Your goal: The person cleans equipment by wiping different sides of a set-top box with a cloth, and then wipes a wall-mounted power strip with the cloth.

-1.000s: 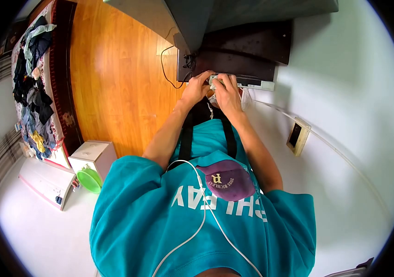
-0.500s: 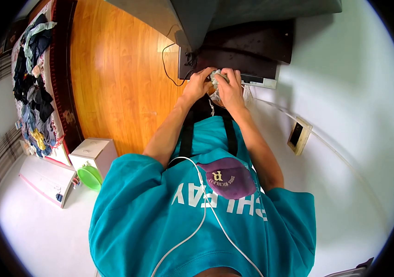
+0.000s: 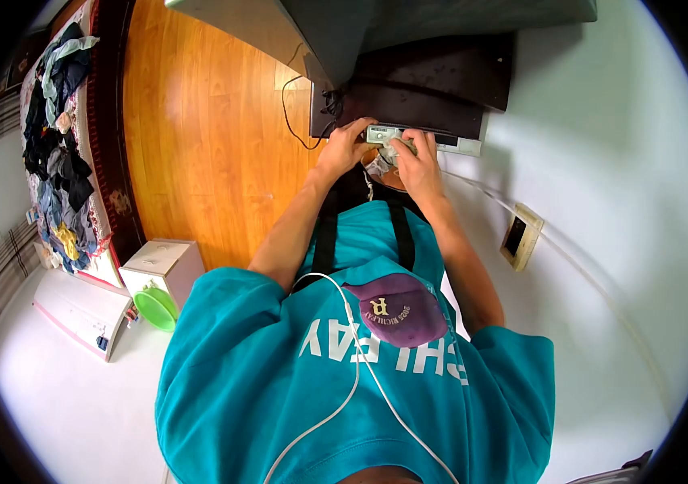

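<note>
In the head view, my left hand (image 3: 344,150) is closed at the left end of a pale, narrow box-like device (image 3: 379,135), its thumb and forefinger at the edges. Small dark markings show on the device's face, but I cannot make out its kind for sure. My right hand (image 3: 419,164) presses a crumpled pale cloth (image 3: 399,148) against the device, fingers bent over it. Below the hands, partly hidden, are a round brown object (image 3: 392,177) and some whitish strands.
A dark glossy stand (image 3: 416,105) lies beyond my hands, under a large grey-green casing (image 3: 457,24). A black cable (image 3: 287,109) loops onto the wooden floor (image 3: 207,121). At left are a bed with piled clothes (image 3: 62,169), a white cabinet (image 3: 162,266) and a green basin (image 3: 155,310).
My right hand has slid right with the cloth, uncovering the left part of the pale device. The left hand has stayed nearly in place.
</note>
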A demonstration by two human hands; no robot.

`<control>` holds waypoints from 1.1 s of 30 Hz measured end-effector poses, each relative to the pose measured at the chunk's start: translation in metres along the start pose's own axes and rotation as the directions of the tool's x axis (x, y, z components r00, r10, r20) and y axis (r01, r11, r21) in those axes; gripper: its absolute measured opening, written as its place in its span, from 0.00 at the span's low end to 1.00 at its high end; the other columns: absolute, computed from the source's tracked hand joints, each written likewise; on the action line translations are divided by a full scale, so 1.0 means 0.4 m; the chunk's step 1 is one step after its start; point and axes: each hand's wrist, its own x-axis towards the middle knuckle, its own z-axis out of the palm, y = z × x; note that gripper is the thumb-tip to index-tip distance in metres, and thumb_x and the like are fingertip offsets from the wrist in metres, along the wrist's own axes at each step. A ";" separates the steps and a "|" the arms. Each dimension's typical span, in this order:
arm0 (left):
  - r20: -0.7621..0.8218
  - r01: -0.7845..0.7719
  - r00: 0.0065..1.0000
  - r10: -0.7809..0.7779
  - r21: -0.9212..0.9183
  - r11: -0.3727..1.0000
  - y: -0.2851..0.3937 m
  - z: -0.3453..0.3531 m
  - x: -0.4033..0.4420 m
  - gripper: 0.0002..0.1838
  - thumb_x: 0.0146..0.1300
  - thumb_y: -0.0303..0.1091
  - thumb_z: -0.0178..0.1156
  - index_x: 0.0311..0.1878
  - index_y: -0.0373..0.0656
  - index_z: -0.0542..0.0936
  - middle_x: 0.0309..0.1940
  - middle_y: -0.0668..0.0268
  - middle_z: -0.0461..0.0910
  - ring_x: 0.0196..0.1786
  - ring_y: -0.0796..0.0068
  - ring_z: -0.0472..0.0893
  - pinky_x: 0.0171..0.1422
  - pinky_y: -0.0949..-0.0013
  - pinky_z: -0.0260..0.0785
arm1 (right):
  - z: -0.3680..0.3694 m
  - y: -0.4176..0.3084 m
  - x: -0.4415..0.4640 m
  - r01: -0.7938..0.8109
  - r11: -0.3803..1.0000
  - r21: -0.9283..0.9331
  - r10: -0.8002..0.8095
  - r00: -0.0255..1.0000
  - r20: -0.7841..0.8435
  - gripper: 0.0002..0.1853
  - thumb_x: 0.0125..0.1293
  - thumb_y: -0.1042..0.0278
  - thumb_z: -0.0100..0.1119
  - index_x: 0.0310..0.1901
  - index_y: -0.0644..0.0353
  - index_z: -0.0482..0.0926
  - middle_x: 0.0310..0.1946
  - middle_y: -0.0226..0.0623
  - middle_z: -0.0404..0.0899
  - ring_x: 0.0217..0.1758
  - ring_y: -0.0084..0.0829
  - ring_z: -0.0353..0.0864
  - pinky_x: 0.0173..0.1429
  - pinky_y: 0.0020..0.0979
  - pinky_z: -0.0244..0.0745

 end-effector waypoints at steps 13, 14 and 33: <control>-0.013 0.048 0.999 -0.049 -0.062 0.997 0.004 0.004 -0.018 0.28 0.55 0.19 0.63 0.62 0.40 0.79 0.54 0.47 0.85 0.57 0.38 0.82 0.59 0.51 0.78 | 0.053 -0.033 0.028 0.029 0.998 0.056 -0.029 1.000 -0.008 0.18 0.57 0.84 0.65 0.51 0.62 0.84 0.50 0.42 0.74 0.51 0.47 0.74 0.56 0.45 0.75; -0.015 0.049 0.999 -0.050 -0.059 0.997 0.001 0.002 -0.015 0.28 0.55 0.19 0.63 0.62 0.40 0.79 0.54 0.47 0.85 0.57 0.38 0.82 0.59 0.51 0.78 | 0.053 -0.028 0.025 0.050 0.996 0.080 -0.051 0.998 0.021 0.17 0.58 0.81 0.65 0.51 0.62 0.84 0.50 0.42 0.73 0.51 0.47 0.73 0.58 0.46 0.74; 0.007 0.038 0.999 -0.038 0.031 0.999 -0.013 0.003 0.000 0.28 0.59 0.15 0.64 0.65 0.36 0.78 0.51 0.48 0.86 0.54 0.52 0.89 0.58 0.59 0.83 | 0.077 -0.026 0.033 -0.043 0.987 0.156 0.054 0.996 -0.064 0.20 0.56 0.86 0.65 0.51 0.60 0.85 0.51 0.40 0.73 0.52 0.46 0.72 0.56 0.45 0.74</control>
